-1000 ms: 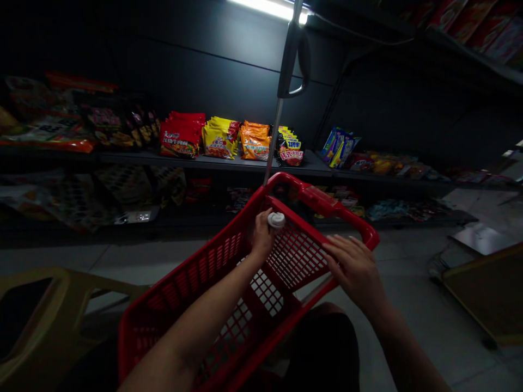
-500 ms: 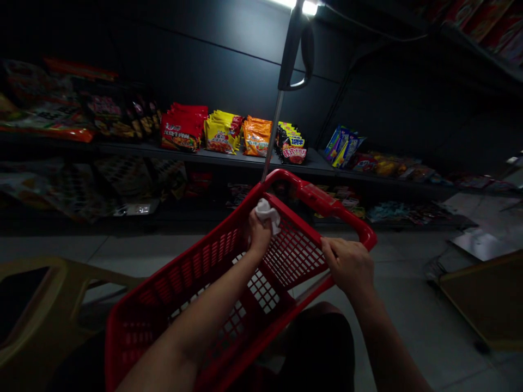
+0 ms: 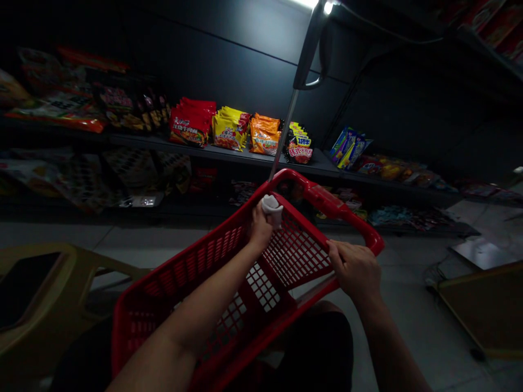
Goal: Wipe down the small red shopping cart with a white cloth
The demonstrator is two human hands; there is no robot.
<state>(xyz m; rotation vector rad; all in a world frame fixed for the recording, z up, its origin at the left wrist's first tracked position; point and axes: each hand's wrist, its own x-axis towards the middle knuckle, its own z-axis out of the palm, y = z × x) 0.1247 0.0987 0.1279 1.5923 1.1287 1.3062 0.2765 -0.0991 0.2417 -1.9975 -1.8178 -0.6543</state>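
Note:
My left hand [image 3: 260, 228] is closed around a small white soft-looking item [image 3: 272, 210], perhaps a crumpled tissue, which pokes out above my fingers. The hand is over the far corner of a red plastic mesh shopping basket [image 3: 322, 198], and the forearm lies across it. My right hand [image 3: 354, 270] grips the basket's right rim. I see nothing else in the basket, though my left arm hides part of it.
Dark shelves hold packets of instant noodles [image 3: 231, 128] and other snacks. A thin metal pole with a black handle [image 3: 310, 54] rises beyond the basket. A yellowish plastic seat [image 3: 41, 277] stands at lower left, an olive panel [image 3: 482, 305] at lower right, on a tiled floor.
The white item now looks more crumpled and sits deeper in my left hand. My right hand has closed from spread fingers onto the rim. The shelves have shifted slightly in view.

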